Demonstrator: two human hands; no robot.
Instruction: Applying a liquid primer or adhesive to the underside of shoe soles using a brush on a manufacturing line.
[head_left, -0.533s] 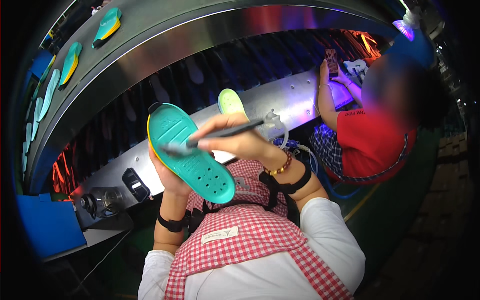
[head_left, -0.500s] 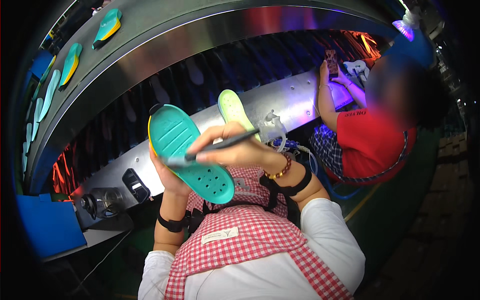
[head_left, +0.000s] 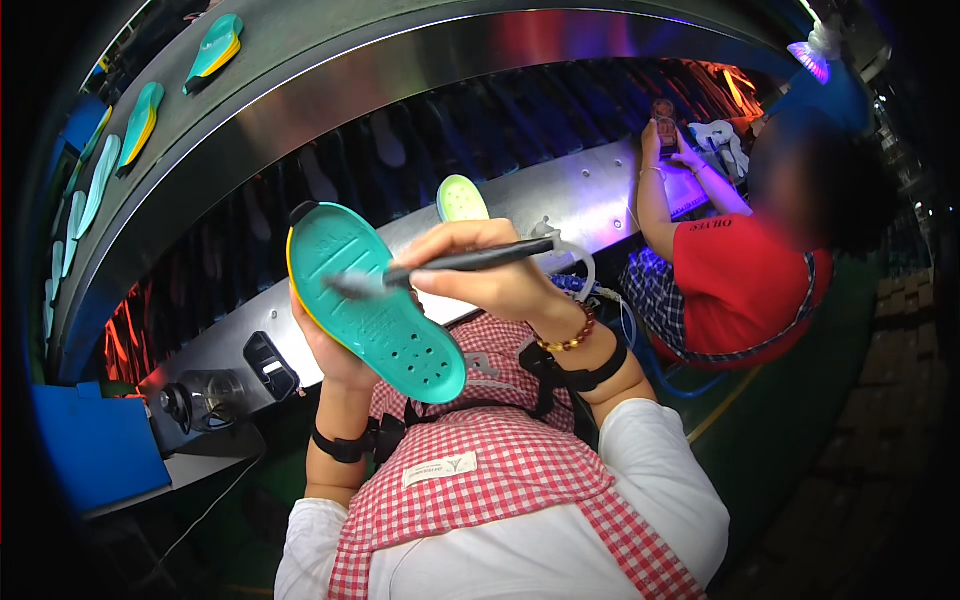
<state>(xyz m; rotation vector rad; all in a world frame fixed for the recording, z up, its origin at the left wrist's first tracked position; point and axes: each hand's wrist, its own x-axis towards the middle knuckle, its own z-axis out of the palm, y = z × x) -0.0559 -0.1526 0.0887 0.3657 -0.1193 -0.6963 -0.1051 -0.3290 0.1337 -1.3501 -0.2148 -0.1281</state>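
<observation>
A teal insole [head_left: 345, 255] with a yellow edge, raised ridges and several small holes is in my left hand [head_left: 335, 350], whose fingers are wrapped behind it and partly hidden. My right hand [head_left: 500, 290] grips a black-handled brush [head_left: 510, 255] like a pen. The blurred bristles lie over the ridged upper part of the insole; whether they touch it I cannot tell. Beyond my right hand, a pale green insole [head_left: 460, 198] rests on the metal ledge [head_left: 550, 188], its lower part covered by that hand.
Several insoles [head_left: 140, 125] lie on the curved belt [head_left: 300, 45] at upper left. A black tray [head_left: 270, 365], a glass jar [head_left: 208, 402] and a blue box [head_left: 95, 440] stand at left. On the right, a co-worker in a red shirt [head_left: 750, 280] holds a phone [head_left: 664, 130].
The brush has moved up across the insole, from its middle toward the ridged end, and my right hand has shifted right. My left hand has moved the insole slightly up and left.
</observation>
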